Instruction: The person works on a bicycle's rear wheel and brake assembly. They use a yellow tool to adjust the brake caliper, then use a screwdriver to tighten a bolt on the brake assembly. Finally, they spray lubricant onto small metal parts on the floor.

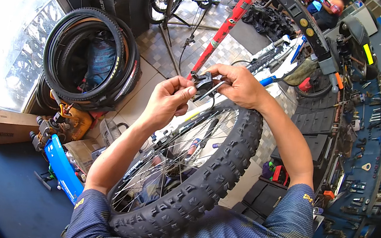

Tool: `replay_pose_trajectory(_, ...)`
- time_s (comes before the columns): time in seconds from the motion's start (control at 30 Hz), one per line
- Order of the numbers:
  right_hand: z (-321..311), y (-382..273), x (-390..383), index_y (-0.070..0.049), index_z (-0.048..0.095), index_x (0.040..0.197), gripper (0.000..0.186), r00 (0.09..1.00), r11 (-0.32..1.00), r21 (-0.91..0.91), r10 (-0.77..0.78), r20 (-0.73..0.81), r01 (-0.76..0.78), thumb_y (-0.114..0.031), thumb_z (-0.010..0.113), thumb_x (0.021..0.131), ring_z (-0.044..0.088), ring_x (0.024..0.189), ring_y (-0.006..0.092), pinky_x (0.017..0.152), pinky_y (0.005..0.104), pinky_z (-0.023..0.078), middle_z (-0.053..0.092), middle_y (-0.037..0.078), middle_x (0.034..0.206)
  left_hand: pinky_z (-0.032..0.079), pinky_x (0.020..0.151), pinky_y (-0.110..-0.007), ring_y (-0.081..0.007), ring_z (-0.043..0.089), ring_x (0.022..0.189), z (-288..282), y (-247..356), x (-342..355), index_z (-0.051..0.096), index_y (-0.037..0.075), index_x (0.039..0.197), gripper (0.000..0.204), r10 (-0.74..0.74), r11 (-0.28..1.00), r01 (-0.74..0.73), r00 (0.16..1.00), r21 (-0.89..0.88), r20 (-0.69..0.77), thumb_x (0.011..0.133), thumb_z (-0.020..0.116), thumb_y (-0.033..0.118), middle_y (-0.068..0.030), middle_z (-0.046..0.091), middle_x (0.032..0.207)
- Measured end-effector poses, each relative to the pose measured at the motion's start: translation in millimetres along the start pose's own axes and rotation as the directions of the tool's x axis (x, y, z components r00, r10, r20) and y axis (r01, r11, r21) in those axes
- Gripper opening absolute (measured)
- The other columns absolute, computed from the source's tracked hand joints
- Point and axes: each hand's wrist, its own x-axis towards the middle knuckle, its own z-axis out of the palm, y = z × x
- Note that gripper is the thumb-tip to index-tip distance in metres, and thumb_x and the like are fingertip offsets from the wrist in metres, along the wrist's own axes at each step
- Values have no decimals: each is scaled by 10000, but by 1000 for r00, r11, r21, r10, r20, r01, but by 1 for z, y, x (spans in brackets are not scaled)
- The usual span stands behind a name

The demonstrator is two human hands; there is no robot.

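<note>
Both hands meet above the wheel at a small black bicycle part (201,82), whose exact kind I cannot make out. My left hand (170,98) pinches its left side between thumb and fingers. From the right, my right hand (241,87) is closed, its index finger reaching over the top of the part. A thin grey rod-like piece (213,90) sticks out from under those fingers, slanting down to the left. Below my hands, a fat knobby tire (222,168) on a spoked wheel leans close to my body. The white bicycle frame (285,66) runs up to the right.
A red tube with stickers (225,28) rises behind my hands. Stacked tires (54,50) stand at the left, by a cardboard box (13,128) and a blue case (63,165). On the right, a blue bench (362,154) carries many tools. Another person (330,10) is at the far right.
</note>
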Motion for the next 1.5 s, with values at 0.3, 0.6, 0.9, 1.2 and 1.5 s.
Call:
replay_pose_trajectory(0.3, -10, -13, -9, -25, 576, 1446, 596, 971, 988, 116, 78, 226, -107, 98, 643, 867, 623, 1128, 75, 964, 268, 530, 680, 29, 1261, 264, 485, -229, -19, 367, 549, 17, -18, -8, 625, 18, 1041, 165, 65, 957, -43, 996, 286, -65, 1015, 740, 134, 62, 491, 726)
replay_pose_trajectory(0.6, -23, 20, -8, -16, 564, 1440, 472, 987, 951, 300, 29, 160, -77, -139, 729, 1015, 629, 1009, 56, 927, 235, 517, 693, -4, 1091, 288, 487, -232, -30, 402, 554, 12, -20, 10, 677, 2, 1065, 211, 106, 964, -111, 994, 241, 34, 1028, 734, 202, 45, 546, 750)
replay_pose_trajectory(0.9, -24, 38, -9, -34, 580, 1436, 496, 994, 952, 306, -19, 110, -16, -258, 741, 1024, 560, 858, -5, 797, 189, 479, 629, -86, 935, 302, 489, -227, -25, 415, 556, 7, -25, 23, 678, 19, 1049, 209, 138, 940, -147, 989, 307, 51, 1027, 739, 218, 54, 530, 729)
replay_pose_trajectory(1.2, -23, 37, -9, -39, 588, 1431, 476, 996, 953, 301, -17, 84, -9, -236, 739, 1025, 560, 863, -4, 779, 185, 471, 622, -87, 951, 329, 501, -227, -18, 425, 573, 2, -33, 33, 648, 32, 1041, 164, 244, 861, -268, 963, 433, 111, 1041, 717, 181, 67, 509, 722)
replay_pose_trajectory(1.5, -18, 25, -10, -32, 623, 1391, 434, 999, 975, 221, -38, 16, 34, -78, 759, 982, 583, 883, 14, 799, 211, 503, 646, -38, 993, 278, 566, -218, -11, 345, 634, 9, -26, 31, 703, 27, 1124, 168, 525, 490, -401, 845, 774, 105, 989, 757, 110, 111, 361, 680)
